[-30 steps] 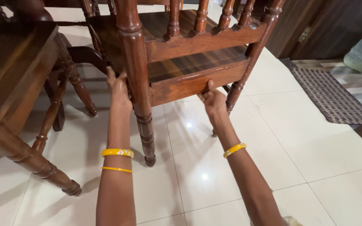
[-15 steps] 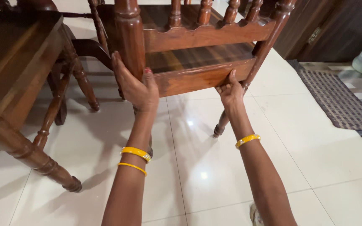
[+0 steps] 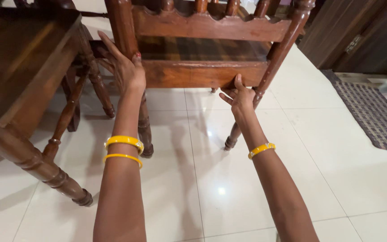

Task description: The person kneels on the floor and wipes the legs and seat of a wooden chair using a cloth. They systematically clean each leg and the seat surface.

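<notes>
Dark turned-wood chair (image 3: 202, 74): left hand (image 3: 124, 67) clasps rear post, right hand (image 3: 238, 96) grips seat rail. Second dark wooden chair (image 3: 19, 67) adjacent; glossy white tiled floor (image 3: 229, 179); patterned mat (image 3: 372, 112).

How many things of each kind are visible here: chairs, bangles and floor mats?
Wooden chairs: 2, one gripped by the left hand and right hand, one beside it
Yellow bangles: 3
Woven floor mats: 1
Total: 6

Glossy white tile floor (image 3: 346, 148), woven mat (image 3: 372, 112), dark wooden door (image 3: 359, 36).
</notes>
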